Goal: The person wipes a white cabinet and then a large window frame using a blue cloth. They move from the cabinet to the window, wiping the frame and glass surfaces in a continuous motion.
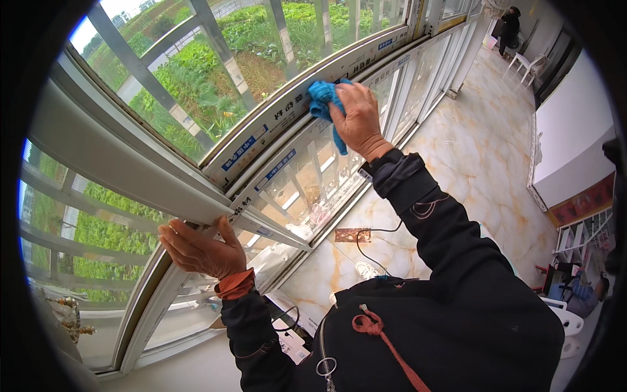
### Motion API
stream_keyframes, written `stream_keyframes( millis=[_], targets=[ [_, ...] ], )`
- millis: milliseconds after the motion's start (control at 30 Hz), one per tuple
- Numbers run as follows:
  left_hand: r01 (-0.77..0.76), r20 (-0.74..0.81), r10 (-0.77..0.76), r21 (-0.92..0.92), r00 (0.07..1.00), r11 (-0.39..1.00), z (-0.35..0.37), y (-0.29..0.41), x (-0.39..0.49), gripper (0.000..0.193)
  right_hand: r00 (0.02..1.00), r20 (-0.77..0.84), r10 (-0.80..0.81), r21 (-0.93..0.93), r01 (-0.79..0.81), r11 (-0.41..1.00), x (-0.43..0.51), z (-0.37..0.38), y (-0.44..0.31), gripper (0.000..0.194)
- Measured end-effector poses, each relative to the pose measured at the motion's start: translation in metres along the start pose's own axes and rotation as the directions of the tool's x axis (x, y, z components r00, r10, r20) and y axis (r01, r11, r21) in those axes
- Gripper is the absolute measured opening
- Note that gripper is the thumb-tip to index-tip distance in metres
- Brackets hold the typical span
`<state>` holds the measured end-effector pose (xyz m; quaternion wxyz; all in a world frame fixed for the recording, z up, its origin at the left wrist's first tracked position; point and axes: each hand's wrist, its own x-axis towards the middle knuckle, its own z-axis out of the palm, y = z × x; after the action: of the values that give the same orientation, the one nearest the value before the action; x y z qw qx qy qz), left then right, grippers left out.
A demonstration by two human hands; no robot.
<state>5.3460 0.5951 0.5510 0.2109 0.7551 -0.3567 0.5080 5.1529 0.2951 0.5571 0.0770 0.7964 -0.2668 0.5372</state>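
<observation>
My right hand (356, 116) holds a bunched blue cloth (323, 100) against the printed white rail of the window frame (289, 109), and part of the cloth hangs below my fingers. My left hand (208, 247) rests on the lower end of a white vertical post (132, 171) at the window corner, its fingers spread and the thumb towards the rail. An orange band circles my left wrist. The surface under my left palm is hidden.
Glass panes with metal bars outside run along the left. A marble-patterned floor (455, 161) lies to the right, with a dark cable (360, 245) on it. White chairs (529, 66) and a person in dark clothes are far back; another person sits at the lower right.
</observation>
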Motion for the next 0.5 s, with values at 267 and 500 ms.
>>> stream_keyframes(
  millis=[267,500],
  targets=[
    [-0.018,0.032,0.017,0.033,0.999,0.999,0.0,-0.001,-0.008,0.082,0.981,0.021,0.193,-0.067,-0.191,0.979,0.008,0.006,0.005,0.033],
    [-0.005,0.012,0.006,-0.047,1.0,0.999,-0.01,0.007,0.003,0.071,0.985,0.154,-0.075,0.449,-0.002,0.893,-0.023,-0.013,-0.169,0.039]
  ],
)
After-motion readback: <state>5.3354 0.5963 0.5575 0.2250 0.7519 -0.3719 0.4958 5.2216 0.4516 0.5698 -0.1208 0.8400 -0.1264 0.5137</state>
